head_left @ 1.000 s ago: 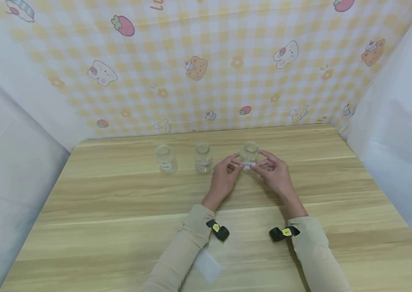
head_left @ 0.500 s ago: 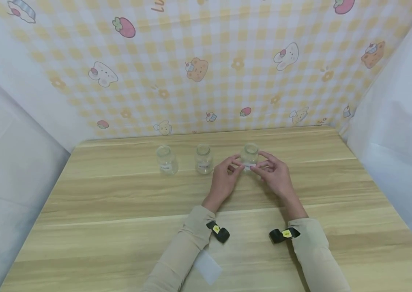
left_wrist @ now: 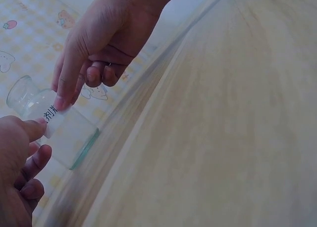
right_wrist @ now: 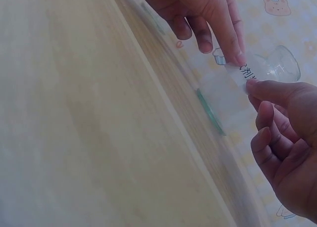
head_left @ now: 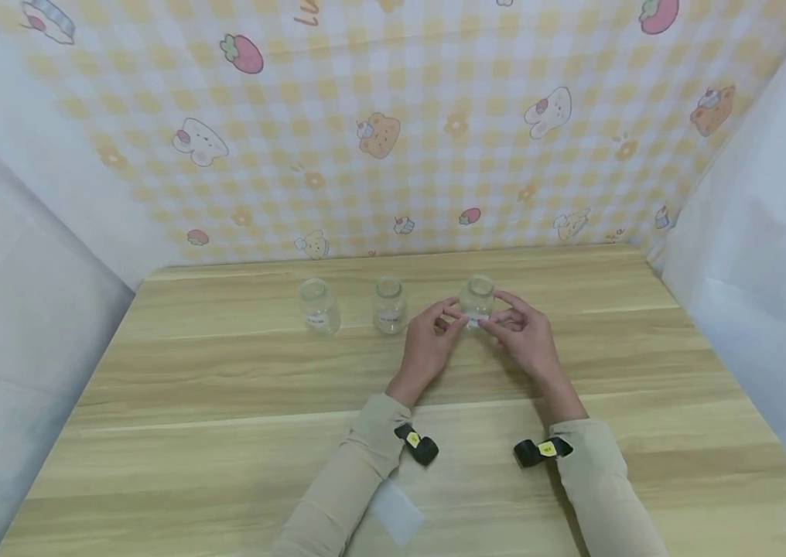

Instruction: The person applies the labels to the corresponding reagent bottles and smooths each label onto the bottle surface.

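Observation:
A clear glass jar [head_left: 480,298] with a white label [head_left: 476,319] across its front stands upright at the right end of a row. My left hand [head_left: 428,340] holds its left side, the thumb pressing one end of the label. On the other side, my right hand [head_left: 525,336] grips the jar likewise, thumb on the label's other end. Both wrist views show dark printed characters on the label [left_wrist: 51,114] between the two thumbs. The jar's thick greenish base [right_wrist: 210,112] shows below the fingers in the right wrist view. Its far side is partly hidden by the hands.
Two more labelled glass jars, a middle jar [head_left: 389,305] and a left jar [head_left: 319,307], stand to the left. A small white sheet [head_left: 398,512] lies on the wooden table [head_left: 226,464] by the left sleeve. A checkered cloth [head_left: 281,139] hangs behind the table.
The head view has tilted up slightly, so the whole scene sits a little lower. Both hands stay at the same jar, thumbs on the label.

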`<action>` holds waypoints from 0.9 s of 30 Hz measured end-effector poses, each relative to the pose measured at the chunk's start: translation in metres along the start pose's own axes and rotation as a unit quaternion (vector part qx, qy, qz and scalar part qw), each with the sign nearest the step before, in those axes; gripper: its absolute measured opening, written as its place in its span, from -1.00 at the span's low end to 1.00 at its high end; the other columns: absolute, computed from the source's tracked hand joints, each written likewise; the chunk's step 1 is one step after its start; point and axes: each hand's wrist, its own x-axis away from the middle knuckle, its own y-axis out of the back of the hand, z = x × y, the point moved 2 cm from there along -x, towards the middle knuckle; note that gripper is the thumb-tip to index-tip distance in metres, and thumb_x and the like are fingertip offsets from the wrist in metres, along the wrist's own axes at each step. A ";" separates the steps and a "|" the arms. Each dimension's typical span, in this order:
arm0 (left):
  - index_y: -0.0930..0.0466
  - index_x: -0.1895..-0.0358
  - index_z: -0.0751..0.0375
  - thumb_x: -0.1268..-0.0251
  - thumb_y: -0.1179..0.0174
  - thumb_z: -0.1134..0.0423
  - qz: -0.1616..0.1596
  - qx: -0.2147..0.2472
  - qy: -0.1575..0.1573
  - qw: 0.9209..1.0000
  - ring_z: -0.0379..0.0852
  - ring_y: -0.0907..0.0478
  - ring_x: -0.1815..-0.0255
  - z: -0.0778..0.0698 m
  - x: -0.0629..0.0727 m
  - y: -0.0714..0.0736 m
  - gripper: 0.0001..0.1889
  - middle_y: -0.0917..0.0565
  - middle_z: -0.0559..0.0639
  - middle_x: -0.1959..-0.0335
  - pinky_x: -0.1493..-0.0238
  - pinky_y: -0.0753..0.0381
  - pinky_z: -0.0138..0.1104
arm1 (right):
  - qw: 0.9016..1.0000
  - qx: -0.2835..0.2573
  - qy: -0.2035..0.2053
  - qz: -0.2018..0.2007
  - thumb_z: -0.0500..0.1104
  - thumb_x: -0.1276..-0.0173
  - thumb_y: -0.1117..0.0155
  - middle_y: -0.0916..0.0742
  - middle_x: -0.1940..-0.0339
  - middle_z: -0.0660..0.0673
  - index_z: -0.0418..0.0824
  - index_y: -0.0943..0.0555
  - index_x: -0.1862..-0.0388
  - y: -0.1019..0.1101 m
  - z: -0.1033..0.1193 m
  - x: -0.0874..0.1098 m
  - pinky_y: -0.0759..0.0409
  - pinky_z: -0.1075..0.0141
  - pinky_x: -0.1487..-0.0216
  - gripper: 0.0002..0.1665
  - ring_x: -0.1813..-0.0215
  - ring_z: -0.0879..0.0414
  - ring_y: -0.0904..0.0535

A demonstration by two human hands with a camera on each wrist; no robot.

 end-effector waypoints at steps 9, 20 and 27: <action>-0.71 0.18 0.17 -0.42 -0.37 0.21 -0.006 0.019 0.010 1.000 -0.23 -0.63 0.37 0.000 0.004 0.000 -0.89 -0.71 0.05 -0.22 0.26 -0.63 -0.43 | 1.000 -0.017 0.002 -0.003 -0.25 -0.39 -0.47 -0.77 0.15 -0.35 -0.26 -0.38 -0.54 -0.001 -0.033 -0.008 -0.66 0.36 0.40 -0.21 0.49 0.13 -0.64; -0.72 0.19 0.18 -0.37 -0.41 0.23 -0.012 0.027 0.007 1.000 -0.24 -0.63 0.41 0.001 0.003 0.000 -0.89 -0.73 0.05 -0.19 0.28 -0.64 -0.43 | 1.000 -0.017 0.010 -0.001 -0.23 -0.38 -0.48 -0.77 0.16 -0.35 -0.25 -0.39 -0.53 -0.001 -0.031 -0.008 -0.67 0.36 0.40 -0.21 0.47 0.11 -0.66; -0.69 0.16 0.19 -0.32 -0.44 0.23 -0.020 0.028 0.005 0.999 -0.25 -0.64 0.41 0.000 0.002 0.002 -0.84 -0.74 0.05 -0.16 0.29 -0.65 -0.44 | 1.000 -0.004 0.007 0.006 -0.33 -0.40 -0.43 -0.75 0.14 -0.44 -0.40 -0.36 -0.50 -0.001 0.002 0.002 -0.71 0.25 0.38 -0.25 0.44 -0.10 -0.69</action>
